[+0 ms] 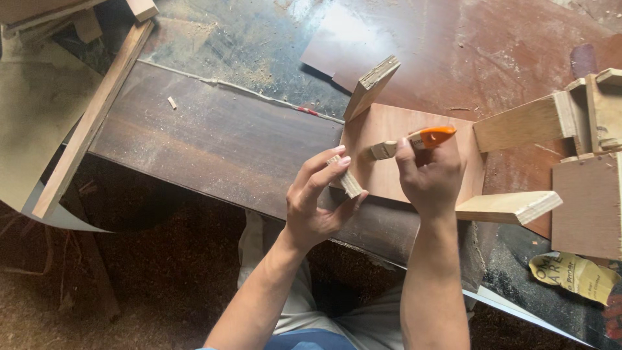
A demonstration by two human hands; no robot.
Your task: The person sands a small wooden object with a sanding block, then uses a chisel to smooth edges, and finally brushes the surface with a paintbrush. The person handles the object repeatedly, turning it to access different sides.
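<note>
Near the centre of the frame, the left hand (317,204) pinches a small plywood block (345,179) between thumb and fingertips, its grip closed on the block and holding it against the lower left edge of a flat plywood panel (395,149) that lies on the dark desk (214,142). Just to the right of it, the right hand (431,178) is wrapped around an orange-handled brush (414,141), grip closed on the handle, with the pale brush head pointing left toward the block and hovering over the panel near it; whether the bristles touch the wood cannot be told. By the look of it, the step in hand is coating or brushing the small block, or the spot on the panel where it sits. A next move would call for keeping the block steady in the pinch while the brush tip is brought squarely onto the face to be covered, without smearing the fingers. At the panel's upper left corner a thick plywood offcut (370,85) stands tilted, and at its lower right a flat wooden strip (508,206) lies beside it. At the right of the frame a plywood box-like assembly (583,129) rests on the reddish board, with a crumpled yellow wrapper (573,273) at lower right and a long wooden batten (91,123) at upper left.
</note>
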